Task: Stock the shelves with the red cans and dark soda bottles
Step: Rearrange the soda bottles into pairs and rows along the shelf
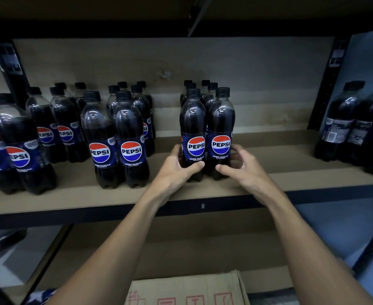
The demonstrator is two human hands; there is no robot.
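Note:
Two dark soda bottles with red, white and blue labels stand side by side at the front of a short double row on the wooden shelf (269, 181). My left hand (179, 167) grips the base of the left front bottle (193, 119), fingers behind it and thumb across the front. My right hand (240, 165) curls round the base of the right front bottle (221, 119) the same way. Both bottles stand upright on the shelf. No red cans are in view.
More dark bottles stand in double rows to the left (115, 133) and far left (16, 146), with another group at the right end (357, 128). Bare shelf lies between my row and the right group. A cardboard box (187, 289) sits below, near a lower shelf.

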